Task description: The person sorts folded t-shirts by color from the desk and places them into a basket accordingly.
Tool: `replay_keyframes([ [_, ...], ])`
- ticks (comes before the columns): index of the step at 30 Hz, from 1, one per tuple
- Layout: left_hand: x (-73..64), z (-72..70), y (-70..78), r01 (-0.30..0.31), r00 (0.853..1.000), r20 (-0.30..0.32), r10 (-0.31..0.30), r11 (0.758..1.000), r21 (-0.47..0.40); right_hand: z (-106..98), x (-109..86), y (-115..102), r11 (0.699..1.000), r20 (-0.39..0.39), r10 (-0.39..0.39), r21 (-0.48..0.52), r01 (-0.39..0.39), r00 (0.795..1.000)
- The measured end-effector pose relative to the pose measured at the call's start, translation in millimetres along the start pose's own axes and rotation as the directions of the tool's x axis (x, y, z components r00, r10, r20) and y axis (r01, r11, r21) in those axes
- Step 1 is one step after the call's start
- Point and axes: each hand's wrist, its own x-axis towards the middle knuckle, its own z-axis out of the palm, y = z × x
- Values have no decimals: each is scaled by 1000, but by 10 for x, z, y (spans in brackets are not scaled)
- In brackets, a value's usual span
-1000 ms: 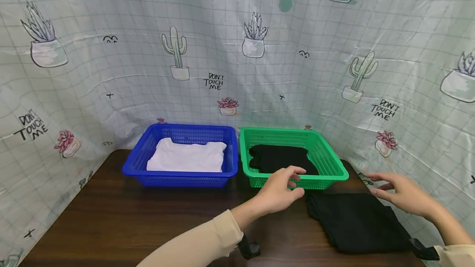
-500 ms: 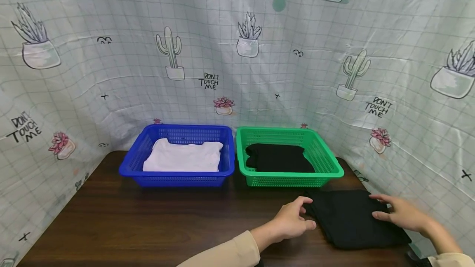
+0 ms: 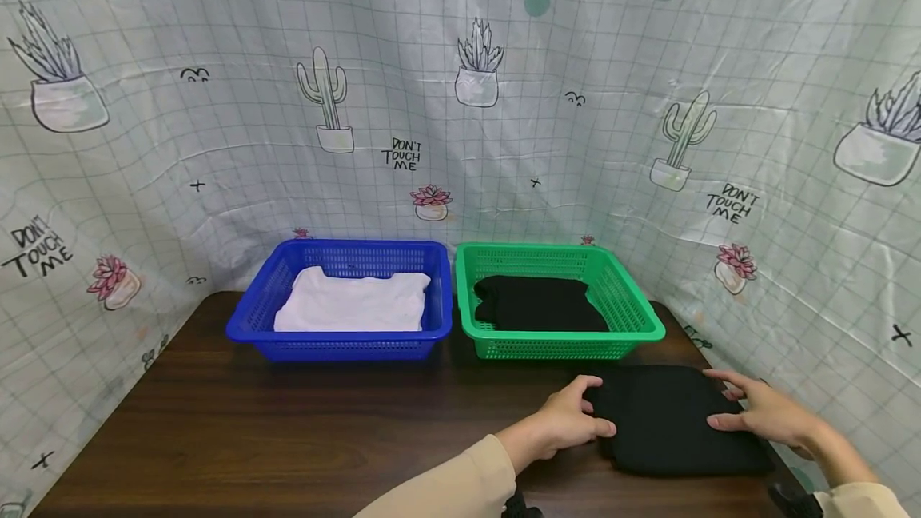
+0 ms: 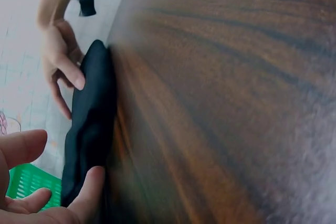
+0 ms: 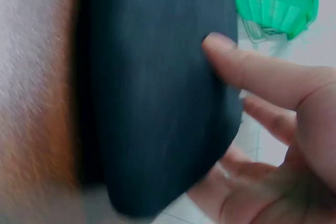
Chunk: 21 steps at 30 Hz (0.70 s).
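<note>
A folded black garment [image 3: 676, 422] lies on the table in front of the green basket, at the right. Along its left edge, my left hand [image 3: 564, 420] touches the cloth with fingers spread. The left wrist view shows the left thumb [image 4: 90, 190] against the garment's near end, with the other fingers apart from it. My right hand [image 3: 773, 416] holds the opposite edge. In the right wrist view the right thumb [image 5: 252, 72] presses on the upper face of the cloth, while the fingers reach behind its rim, partly hidden.
A green basket [image 3: 561, 348] behind the garment contains another folded black garment [image 3: 543, 304]. To its left, a blue basket [image 3: 338, 348] holds a white folded garment [image 3: 352, 302]. A cactus-print curtain [image 3: 432, 102] borders the dark wooden table [image 3: 288, 422] at back and sides.
Both hands have come down to the black garment, the left moving right and toward its edge. The garment has turned slightly and its front right corner has shifted left.
</note>
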Motion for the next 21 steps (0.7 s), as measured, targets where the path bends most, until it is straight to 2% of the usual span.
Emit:
replay_keyframes([
  [3, 5, -23, 5, 6, 1000, -6, -7, 999, -35, 55, 21, -41, 999, 13, 5, 39, -5, 1000],
  [9, 32, -54, -20, 23, 1000, -7, -24, 990, -142, 93, 69, -187, 999, 42, 17, 28, -18, 999],
  [11, 42, -52, -23, 24, 1000, -11, -26, 988, -151, 95, 83, -225, 999, 53, 24, 34, -26, 998],
  [17, 62, -5, -19, 35, 999, -39, -37, 998, -61, 171, 96, -223, 995, 44, -14, 103, 9, 999],
  [21, 68, 7, -17, 53, 998, -41, -54, 999, -7, 258, 107, -195, 975, 51, -53, 217, 40, 997],
])
